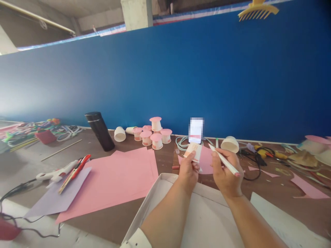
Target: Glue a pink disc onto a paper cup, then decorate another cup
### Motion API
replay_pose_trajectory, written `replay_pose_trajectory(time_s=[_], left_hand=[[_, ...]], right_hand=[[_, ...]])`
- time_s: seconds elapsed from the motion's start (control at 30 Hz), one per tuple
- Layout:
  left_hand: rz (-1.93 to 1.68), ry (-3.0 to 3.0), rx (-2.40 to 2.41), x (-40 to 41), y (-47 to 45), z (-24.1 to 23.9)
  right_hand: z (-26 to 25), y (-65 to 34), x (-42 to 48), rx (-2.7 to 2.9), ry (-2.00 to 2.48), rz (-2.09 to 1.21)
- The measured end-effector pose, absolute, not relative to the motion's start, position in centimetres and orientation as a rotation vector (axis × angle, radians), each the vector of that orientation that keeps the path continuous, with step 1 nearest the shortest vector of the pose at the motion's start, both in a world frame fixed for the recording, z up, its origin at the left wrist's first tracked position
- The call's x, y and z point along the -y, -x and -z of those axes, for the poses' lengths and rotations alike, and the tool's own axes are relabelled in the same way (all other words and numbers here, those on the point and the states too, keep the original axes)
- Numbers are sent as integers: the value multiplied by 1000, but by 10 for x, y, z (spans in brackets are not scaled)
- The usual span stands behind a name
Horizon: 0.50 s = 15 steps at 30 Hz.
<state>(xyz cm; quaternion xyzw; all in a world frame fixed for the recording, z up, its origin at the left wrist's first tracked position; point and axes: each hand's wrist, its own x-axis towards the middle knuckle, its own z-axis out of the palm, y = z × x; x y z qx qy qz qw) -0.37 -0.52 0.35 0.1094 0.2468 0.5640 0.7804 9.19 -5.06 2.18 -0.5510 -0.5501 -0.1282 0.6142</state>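
My left hand (pixel 190 171) grips a small white paper cup (pixel 194 151) with a reddish print, tipped on its side. Between the fingers of my right hand (pixel 228 172) is a white marker (pixel 225 161) with a pink end; its tip points toward the cup, a small gap apart. Behind the cup a phone (pixel 196 131) with a blurred screen leans upright. Pink paper (pixel 207 160) lies beneath my hands. Left of them stands a group of paper cups (pixel 156 140) topped with pink discs, one stacked above the others.
A white box lid (pixel 209 217) lies under my forearms. Leftward are pink sheets (pixel 116 175), a hot glue gun (pixel 58 174), a utility knife (pixel 74 174) and a black bottle (pixel 100 132). Cables (pixel 254 156) and paper scraps (pixel 307 186) are on the right. A blue panel (pixel 165 75) rises behind.
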Motion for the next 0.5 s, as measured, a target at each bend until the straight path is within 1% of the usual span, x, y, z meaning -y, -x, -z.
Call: replay_pose_trajectory(time_s=[0.33,0.5], left_hand=[[-1252,-80,-489,4,4,-5],[-1256,-109,-482,3,4,-3]], right_hand=[[-14,-94,44,1263,1328,223],[-11,-95,42,1273,1391,113]])
